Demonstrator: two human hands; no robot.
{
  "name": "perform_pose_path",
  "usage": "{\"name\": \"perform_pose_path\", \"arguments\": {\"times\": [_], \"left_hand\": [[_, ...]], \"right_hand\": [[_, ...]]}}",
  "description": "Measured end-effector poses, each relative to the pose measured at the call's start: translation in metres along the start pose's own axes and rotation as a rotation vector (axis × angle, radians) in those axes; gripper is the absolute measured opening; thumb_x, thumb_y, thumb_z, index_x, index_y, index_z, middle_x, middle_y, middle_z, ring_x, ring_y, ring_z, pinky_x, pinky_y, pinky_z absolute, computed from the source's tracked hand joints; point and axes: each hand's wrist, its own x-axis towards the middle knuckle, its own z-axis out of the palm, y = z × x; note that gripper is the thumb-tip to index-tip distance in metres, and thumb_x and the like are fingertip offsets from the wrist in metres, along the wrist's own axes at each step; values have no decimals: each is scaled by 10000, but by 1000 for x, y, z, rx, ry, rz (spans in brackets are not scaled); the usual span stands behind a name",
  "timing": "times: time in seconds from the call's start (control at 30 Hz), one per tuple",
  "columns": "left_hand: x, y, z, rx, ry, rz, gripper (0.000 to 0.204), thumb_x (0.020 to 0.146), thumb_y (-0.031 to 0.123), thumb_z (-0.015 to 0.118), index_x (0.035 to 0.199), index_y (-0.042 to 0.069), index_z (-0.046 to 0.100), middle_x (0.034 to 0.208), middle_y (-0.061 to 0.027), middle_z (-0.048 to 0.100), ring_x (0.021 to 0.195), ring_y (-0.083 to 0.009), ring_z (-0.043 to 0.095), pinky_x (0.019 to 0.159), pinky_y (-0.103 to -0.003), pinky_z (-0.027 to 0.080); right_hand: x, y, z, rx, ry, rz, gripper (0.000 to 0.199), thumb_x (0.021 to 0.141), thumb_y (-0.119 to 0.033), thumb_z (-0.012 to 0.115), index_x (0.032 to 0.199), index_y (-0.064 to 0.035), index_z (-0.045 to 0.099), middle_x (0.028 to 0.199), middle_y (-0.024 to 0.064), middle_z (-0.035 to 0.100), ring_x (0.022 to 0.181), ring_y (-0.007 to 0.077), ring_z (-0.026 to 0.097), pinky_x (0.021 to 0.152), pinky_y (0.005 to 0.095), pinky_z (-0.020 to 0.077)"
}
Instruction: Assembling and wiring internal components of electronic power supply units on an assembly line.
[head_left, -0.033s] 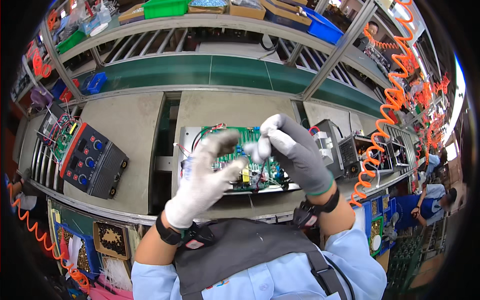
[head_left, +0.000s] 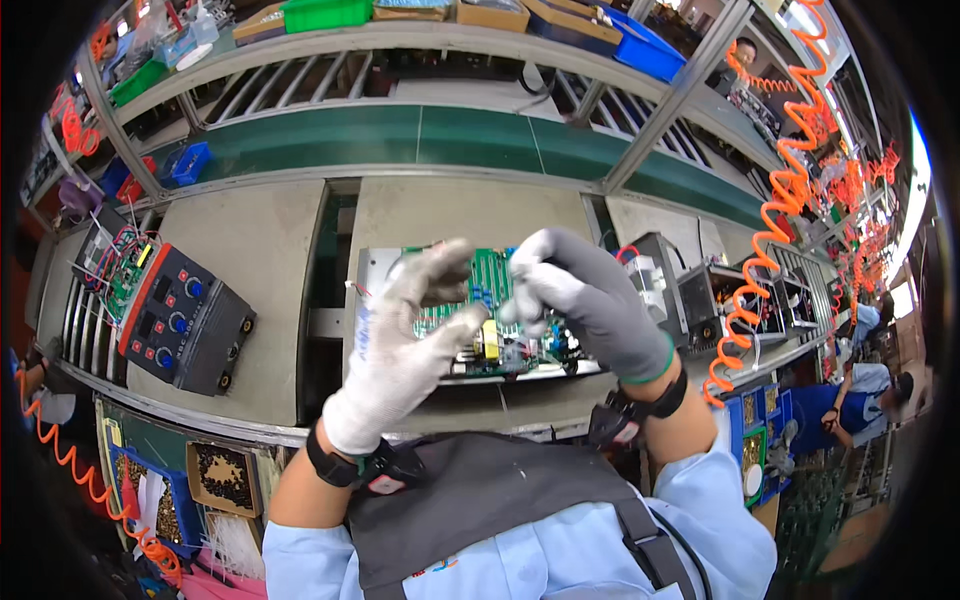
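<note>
A green circuit board [head_left: 489,272] full of components lies on a light metal plate in front of me, partly covered by both gloved hands. Over its left part is my left hand [head_left: 405,350] in a whitish glove, thumb and fingers spread apart with nothing visible between them. My right hand [head_left: 590,305], in a grey glove with pale fingertips, hovers over the board's right part. Its fingers are curled and the tips pressed together; anything they pinch is too small or hidden. A yellow component [head_left: 490,339] shows between the hands.
At left stands a dark control-panel unit [head_left: 185,325] with knobs. On the right are open metal housings [head_left: 715,310] and a hanging orange coiled hose [head_left: 765,255]. Parts boxes [head_left: 222,476] sit at lower left. A shelf [head_left: 440,40] with bins crosses the back. A person [head_left: 850,410] stands at right.
My left hand has shifted slightly, its thumb and fingers still apart. The right hand has moved a little to the left, fingertips still together.
</note>
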Motion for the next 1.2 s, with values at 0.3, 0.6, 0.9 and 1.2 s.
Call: {"name": "perform_pose_path", "arguments": {"times": [0.3, 0.6, 0.9, 1.2], "left_hand": [[8, -5, 0, -360, -158, -479, 240, 862, 75, 645, 1040, -66, 566, 922, -92, 644, 819, -133, 644, 754, -262, 519], [14, -37, -19, 1011, -407, 384, 497, 680, 108, 714, 1150, 11, 581, 1028, -120, 629, 1016, -278, 594, 1007, -447, 359], [15, -17, -15, 876, -518, 249, 86, 722, 124, 719, 761, 78, 658, 651, -66, 636, 729, -243, 637, 1036, -489, 329], [21, -21, -18, 851, -489, 203, 54, 742, 124, 678, 752, 73, 664, 646, -83, 636, 702, -254, 628, 1071, -470, 316]], "right_hand": [[-4, 16, 0, -840, 133, -218, 230, 812, -159, 707, 1012, -53, 668, 756, 57, 610, 623, 147, 563, 598, 291, 460], [37, 53, -80, -1473, 196, -207, 86, 778, -195, 691, 833, -135, 718, 733, 70, 590, 690, 272, 605, 622, 369, 472], [64, 86, -88, -1754, -80, 63, 97, 796, -240, 633, 839, -185, 700, 846, 56, 611, 880, 293, 599, 764, 417, 483], [74, 96, -83, -1758, -208, 126, 89, 731, -158, 627, 795, -126, 679, 873, 80, 632, 850, 304, 613, 767, 430, 471]]}}
